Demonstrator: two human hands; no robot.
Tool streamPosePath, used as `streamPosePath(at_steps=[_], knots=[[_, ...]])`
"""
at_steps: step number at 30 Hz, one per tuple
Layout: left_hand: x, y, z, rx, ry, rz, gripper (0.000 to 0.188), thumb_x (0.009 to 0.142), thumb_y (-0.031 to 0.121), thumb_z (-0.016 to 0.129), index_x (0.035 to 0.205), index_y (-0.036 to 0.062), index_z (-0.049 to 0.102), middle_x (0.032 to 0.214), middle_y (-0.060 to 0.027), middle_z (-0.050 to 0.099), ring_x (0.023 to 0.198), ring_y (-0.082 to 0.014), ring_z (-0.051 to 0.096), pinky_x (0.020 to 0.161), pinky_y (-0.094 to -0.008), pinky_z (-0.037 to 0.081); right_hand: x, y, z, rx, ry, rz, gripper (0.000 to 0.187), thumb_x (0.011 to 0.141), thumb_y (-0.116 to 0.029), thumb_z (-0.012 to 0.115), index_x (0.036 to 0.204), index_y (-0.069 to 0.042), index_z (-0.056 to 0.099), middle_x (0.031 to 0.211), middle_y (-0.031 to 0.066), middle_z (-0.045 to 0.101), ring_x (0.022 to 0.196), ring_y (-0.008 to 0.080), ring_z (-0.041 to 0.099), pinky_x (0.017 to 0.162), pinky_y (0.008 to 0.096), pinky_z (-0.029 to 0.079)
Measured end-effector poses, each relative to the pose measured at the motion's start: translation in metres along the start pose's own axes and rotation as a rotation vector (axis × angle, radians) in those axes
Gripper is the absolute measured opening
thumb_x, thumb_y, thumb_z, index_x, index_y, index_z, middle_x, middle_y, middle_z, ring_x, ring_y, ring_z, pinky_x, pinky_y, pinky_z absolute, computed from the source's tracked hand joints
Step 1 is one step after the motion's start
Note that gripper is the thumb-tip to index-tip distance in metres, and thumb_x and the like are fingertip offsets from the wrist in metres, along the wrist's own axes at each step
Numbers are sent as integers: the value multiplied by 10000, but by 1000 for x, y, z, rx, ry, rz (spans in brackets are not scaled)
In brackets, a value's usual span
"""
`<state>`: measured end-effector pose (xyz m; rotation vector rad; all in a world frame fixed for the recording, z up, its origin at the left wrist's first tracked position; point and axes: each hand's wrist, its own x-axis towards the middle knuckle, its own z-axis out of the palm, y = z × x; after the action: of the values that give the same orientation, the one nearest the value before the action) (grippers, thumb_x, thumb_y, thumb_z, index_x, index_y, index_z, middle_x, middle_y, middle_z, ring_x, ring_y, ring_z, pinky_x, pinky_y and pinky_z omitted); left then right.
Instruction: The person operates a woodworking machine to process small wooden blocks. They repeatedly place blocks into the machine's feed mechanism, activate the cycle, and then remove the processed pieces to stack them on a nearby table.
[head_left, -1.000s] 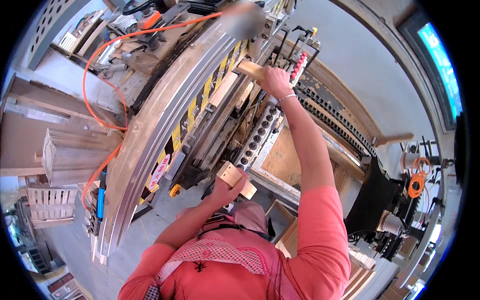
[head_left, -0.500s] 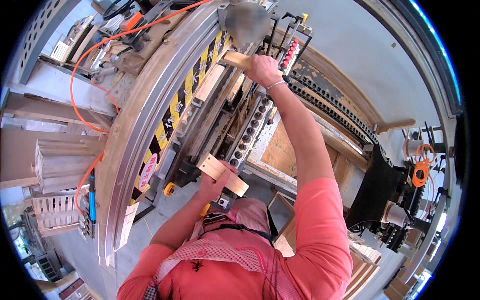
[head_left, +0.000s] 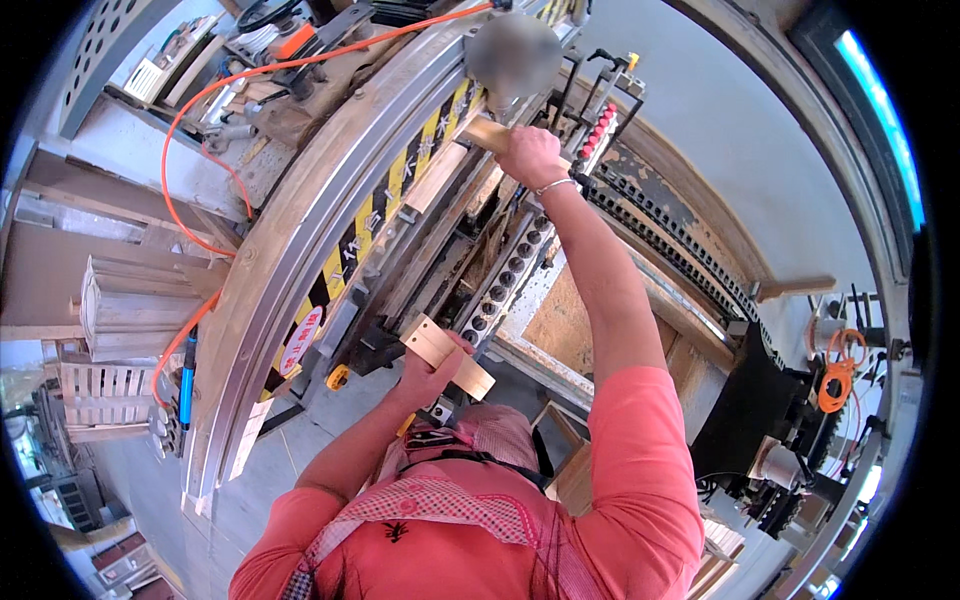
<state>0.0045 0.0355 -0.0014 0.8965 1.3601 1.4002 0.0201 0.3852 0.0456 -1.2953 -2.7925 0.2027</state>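
My left hand (head_left: 432,376) is wrapped round a short pale wooden board (head_left: 474,379) just in front of my body. Two small dark holes show near the board's upper left end. With the arm stretched far forward, my right hand (head_left: 532,156) grips another wooden block (head_left: 486,134) above the machine. That block's left end points toward the yellow-and-black striped rail (head_left: 375,212), and its other end shows a little beyond my fingers. A lighter wooden piece (head_left: 437,178) lies along the machine just nearer to me.
A row of dark round spindles (head_left: 507,279) runs along the machine between my hands. Red knobs (head_left: 599,132) stand at the far right of it. An orange hose (head_left: 167,170) curves along the left, over a long metal beam (head_left: 262,262). Sawdust (head_left: 565,315) covers a panel by my right forearm.
The whole view has shifted slightly, with the far part of the machine now lower and more to the right. Both hands keep their grips on the wooden pieces.
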Motion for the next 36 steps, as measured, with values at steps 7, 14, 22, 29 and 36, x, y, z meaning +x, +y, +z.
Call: streamPosePath(at_steps=[7, 14, 22, 29, 36], knots=[[0, 7, 2, -8, 30, 25, 79, 837, 26, 519, 904, 2, 555, 850, -61, 613, 795, -112, 571, 716, -277, 467, 3, 0, 5, -16, -7, -23, 364, 695, -348, 672, 904, -51, 645, 880, 142, 657, 848, 286, 637, 735, 374, 511], [1, 5, -1, 36, 21, 32, 61, 839, 43, 526, 869, 13, 570, 815, -37, 606, 759, -94, 557, 678, -262, 458, 7, 3, 7, -41, -32, -48, 378, 720, -349, 632, 923, -30, 618, 864, 150, 651, 831, 296, 633, 728, 389, 507], [0, 11, 2, 21, 56, 35, 79, 838, 50, 527, 888, 9, 572, 814, -47, 609, 761, -105, 565, 682, -277, 464, 4, 1, 4, -26, 19, -60, 328, 679, -331, 679, 861, -59, 655, 846, 127, 660, 811, 286, 643, 697, 379, 517], [0, 8, -7, 7, 13, -53, 166, 880, 158, 479, 895, 33, 588, 831, -26, 619, 722, -81, 566, 603, -233, 461, 7, 0, 9, -45, 31, -33, 356, 694, -367, 682, 859, -54, 648, 845, 138, 660, 818, 286, 646, 706, 378, 517], [4, 17, -7, -182, 130, -192, 325, 925, 318, 396, 865, 64, 589, 776, -7, 618, 643, -69, 560, 510, -205, 420, 5, 1, 8, -47, 34, -43, 356, 690, -363, 694, 853, -49, 645, 832, 148, 659, 799, 294, 649, 703, 384, 518]])
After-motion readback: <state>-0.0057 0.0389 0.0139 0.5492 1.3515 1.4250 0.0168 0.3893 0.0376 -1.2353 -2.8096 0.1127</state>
